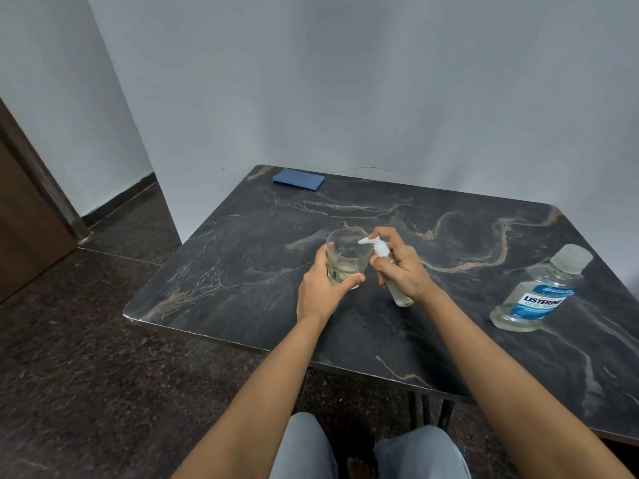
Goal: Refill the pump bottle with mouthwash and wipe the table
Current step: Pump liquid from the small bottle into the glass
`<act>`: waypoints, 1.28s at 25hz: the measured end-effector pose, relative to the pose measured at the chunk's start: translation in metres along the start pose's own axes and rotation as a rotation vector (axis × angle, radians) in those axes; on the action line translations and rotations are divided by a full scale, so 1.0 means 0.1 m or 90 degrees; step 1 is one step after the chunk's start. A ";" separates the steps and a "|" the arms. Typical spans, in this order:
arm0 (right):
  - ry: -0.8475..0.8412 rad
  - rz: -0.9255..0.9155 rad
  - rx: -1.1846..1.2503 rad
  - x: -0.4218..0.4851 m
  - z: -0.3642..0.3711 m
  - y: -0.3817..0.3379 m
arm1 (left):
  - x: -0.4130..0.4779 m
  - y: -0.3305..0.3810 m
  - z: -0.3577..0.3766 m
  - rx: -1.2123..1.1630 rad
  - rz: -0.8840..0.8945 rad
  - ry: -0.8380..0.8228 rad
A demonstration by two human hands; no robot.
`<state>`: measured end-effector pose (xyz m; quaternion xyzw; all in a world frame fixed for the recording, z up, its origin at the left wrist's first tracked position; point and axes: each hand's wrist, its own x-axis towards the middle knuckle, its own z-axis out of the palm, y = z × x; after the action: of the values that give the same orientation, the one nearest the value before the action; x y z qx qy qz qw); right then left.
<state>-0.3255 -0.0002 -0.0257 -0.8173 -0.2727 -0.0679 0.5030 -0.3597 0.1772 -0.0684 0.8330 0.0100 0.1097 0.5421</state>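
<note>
Mid-table, testing the refill: right hand fingers wrapped round pump bottle, nozzle over glass clasped by left hand; next, probably, fetching blue cloth from far-left corner.

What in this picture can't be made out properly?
Head view, the only one:
- Pump bottle: the right hand covers its middle, hiding the liquid level.
- Glass: the left hand hides its base.
- Mouthwash bottle: small label print is blurred.
- Table: right side cut off by the frame edge.
</note>
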 end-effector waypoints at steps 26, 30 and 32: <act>0.060 0.176 -0.069 -0.78 -0.29 0.01 | -0.01 -0.01 -0.01 -0.028 -0.007 -0.012; 0.112 0.190 -0.061 -0.82 -0.27 -0.04 | -0.01 -0.01 0.00 -0.007 -0.005 -0.013; 0.164 0.200 -0.061 -0.84 -0.24 -0.01 | 0.00 -0.01 0.00 0.003 -0.011 -0.014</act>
<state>-0.3929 -0.0521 -0.0456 -0.8574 -0.0716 -0.1059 0.4985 -0.3590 0.1773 -0.0695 0.8354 0.0114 0.0963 0.5410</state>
